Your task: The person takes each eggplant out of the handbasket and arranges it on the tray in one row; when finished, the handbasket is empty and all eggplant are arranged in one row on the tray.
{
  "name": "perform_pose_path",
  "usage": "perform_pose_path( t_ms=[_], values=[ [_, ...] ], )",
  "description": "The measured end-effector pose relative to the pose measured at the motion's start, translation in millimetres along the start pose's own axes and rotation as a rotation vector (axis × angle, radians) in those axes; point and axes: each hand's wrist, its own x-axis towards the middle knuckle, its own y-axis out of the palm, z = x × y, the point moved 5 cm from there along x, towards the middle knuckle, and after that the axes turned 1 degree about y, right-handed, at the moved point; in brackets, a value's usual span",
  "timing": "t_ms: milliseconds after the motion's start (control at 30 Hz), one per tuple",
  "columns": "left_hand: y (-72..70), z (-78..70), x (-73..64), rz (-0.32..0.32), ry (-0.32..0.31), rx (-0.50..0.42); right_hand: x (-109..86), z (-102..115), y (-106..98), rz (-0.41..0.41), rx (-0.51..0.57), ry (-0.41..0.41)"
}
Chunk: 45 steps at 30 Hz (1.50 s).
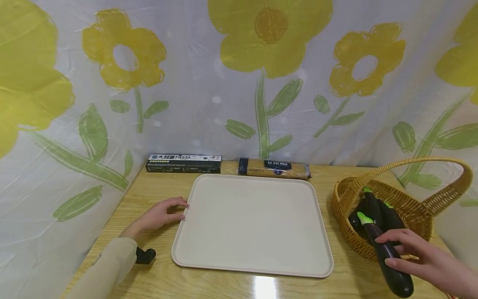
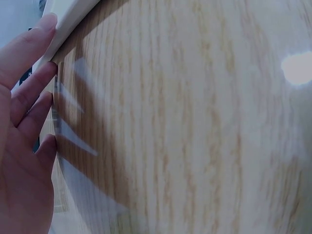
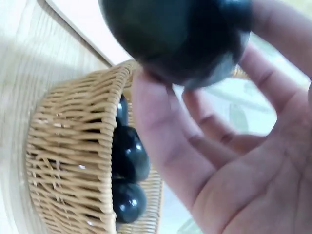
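Note:
My right hand (image 1: 422, 253) grips a dark eggplant (image 1: 388, 257) with a green stem end, thumb on one side and fingers on the other. It is held at a slant over the near rim of a wicker basket (image 1: 347, 224); its rounded end fills the top of the right wrist view. More eggplants (image 3: 130, 155) lie inside the basket. At the left edge of a pale rectangular tray (image 1: 254, 226), my left hand (image 1: 164, 214) has its fingertips right at the rim, fingers loosely bent. The left wrist view shows the thumb (image 2: 36, 36) against the tray's side.
Behind the tray lie a black pasta box (image 1: 183, 165) and a packet of spaghetti (image 1: 274, 169). The basket's tall handle (image 1: 422, 160) arches up at the right. A flowered curtain (image 1: 194, 104) hangs behind the wooden table (image 1: 209, 286).

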Motion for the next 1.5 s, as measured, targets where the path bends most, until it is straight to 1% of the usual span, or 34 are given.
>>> perform_pose_path(
  t_ms=[100,167,233,267,367,467,500,533,600,700,800,867,1000,1100,1167,1333,1500],
  values=[
    [0.3,-2.2,0.0,-0.006,0.018,0.003,-0.2,6,5,-0.012,-0.010,-0.133],
    [0.8,-2.5,0.2,-0.009,0.023,-0.002,0.8,10,8,-0.002,0.001,-0.185],
    [1.2,-2.6,0.0,-0.010,0.029,-0.004,3.8,15,13,0.011,0.022,-0.182],
    [1.2,-2.6,-0.1,-0.011,0.031,-0.003,5.6,18,15,0.004,0.024,-0.170],
    [0.6,-2.4,-0.1,-0.021,0.041,-0.005,13.6,33,21,-0.025,0.045,-0.196],
    [-0.7,-2.8,0.0,-0.027,0.047,-0.007,25.2,53,30,-0.057,0.110,-0.234],
    [-1.2,-2.7,0.1,-0.029,0.045,-0.016,30.4,59,33,-0.053,0.143,-0.238],
    [-1.5,-2.9,0.3,-0.028,0.041,-0.015,36.8,64,37,-0.039,0.190,-0.225],
    [-1.9,-3.6,0.4,-0.024,0.039,-0.014,50.6,71,46,-0.033,0.241,-0.182],
    [-1.9,-3.8,1.0,-0.025,0.037,-0.022,73.5,79,61,-0.024,0.283,-0.117],
    [-1.7,-2.7,1.1,-0.033,0.031,-0.021,97.8,89,76,-0.039,0.305,-0.085],
    [-1.4,-1.7,1.1,-0.037,0.038,-0.013,114.1,96,86,-0.043,0.335,-0.087],
    [-0.9,0.3,1.5,-0.034,0.019,-0.027,143.4,111,108,-0.043,0.400,-0.083],
    [-1.3,1.0,1.5,-0.032,0.012,-0.037,163.8,125,121,-0.015,0.428,-0.092],
    [-1.4,0.4,1.5,-0.031,0.023,-0.030,176.4,134,129,0.009,0.437,-0.104],
    [-1.5,-1.2,0.8,-0.034,0.051,-0.021,202.0,157,143,0.051,0.429,-0.137],
    [-1.7,-2.3,0.3,-0.035,0.076,-0.024,222.8,173,153,0.036,0.405,-0.149]
  ],
)
